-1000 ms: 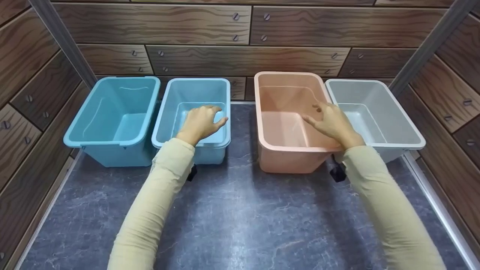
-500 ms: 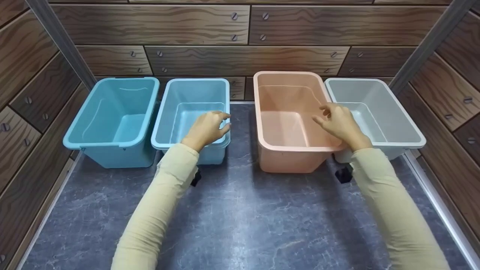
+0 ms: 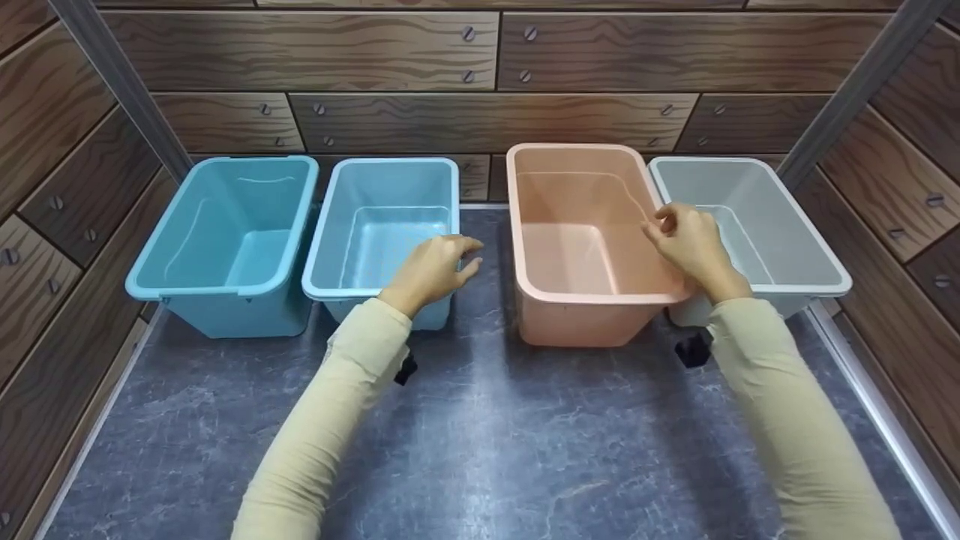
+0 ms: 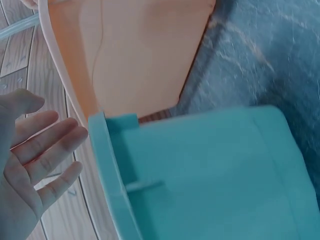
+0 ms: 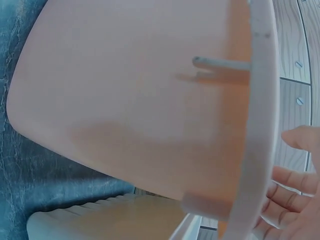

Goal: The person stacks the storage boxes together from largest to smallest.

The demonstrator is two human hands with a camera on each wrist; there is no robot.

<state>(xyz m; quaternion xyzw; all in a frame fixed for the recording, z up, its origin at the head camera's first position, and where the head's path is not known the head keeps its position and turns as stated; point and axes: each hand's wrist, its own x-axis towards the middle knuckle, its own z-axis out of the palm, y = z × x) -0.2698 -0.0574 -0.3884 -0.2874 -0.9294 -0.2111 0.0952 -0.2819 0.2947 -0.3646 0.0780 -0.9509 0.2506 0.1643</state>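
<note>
In the head view my left hand (image 3: 433, 271) hovers over the front right corner of the light blue bin (image 3: 381, 292). Its fingers point toward the right, loosely bent. The left wrist view shows that hand (image 4: 37, 160) with nothing in it, beside the bin's rim (image 4: 107, 165). My right hand (image 3: 691, 247) hangs over the right rim of the peach bin (image 3: 577, 322), close to the grey bin (image 3: 795, 289). In the right wrist view its fingers (image 5: 290, 197) are loosely curved near the peach rim (image 5: 260, 130) and hold nothing; whether they touch it I cannot tell.
A teal bin (image 3: 247, 315) stands at the far left. All the bins line up on a dark marbled table (image 3: 480, 442) before a wood-patterned back wall (image 3: 405, 52). Metal posts (image 3: 124, 82) rise at the corners, and a gap separates the light blue and peach bins.
My left hand has moved right and toward me, from above the light blue bin's inside to its front right corner. The right hand has shifted right, its fingers drawing closer together.
</note>
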